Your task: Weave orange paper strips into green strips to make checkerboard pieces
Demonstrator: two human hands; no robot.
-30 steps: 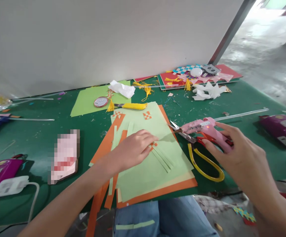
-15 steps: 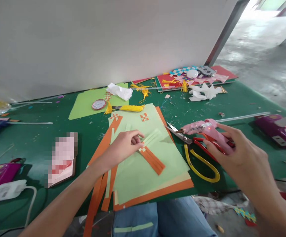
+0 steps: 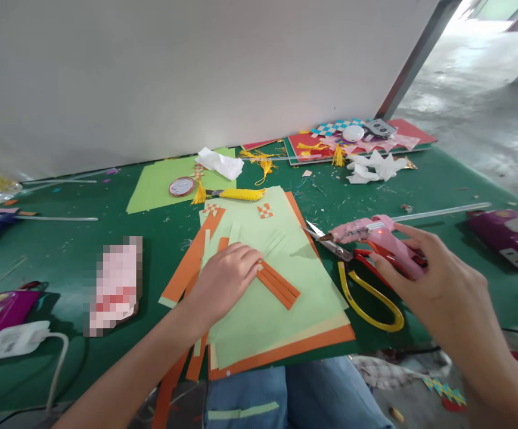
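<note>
Pinching orange strips (image 3: 279, 287) by one end over green paper (image 3: 272, 333), the left hand (image 3: 228, 273) worked while the right hand (image 3: 446, 277) gripped a pink glue gun (image 3: 389, 239). Light, steady pressure seemed best for alignment.

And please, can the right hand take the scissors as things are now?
Probably not directly: the right hand is holding the pink glue gun, which overlaps the scissors in this view.
</note>
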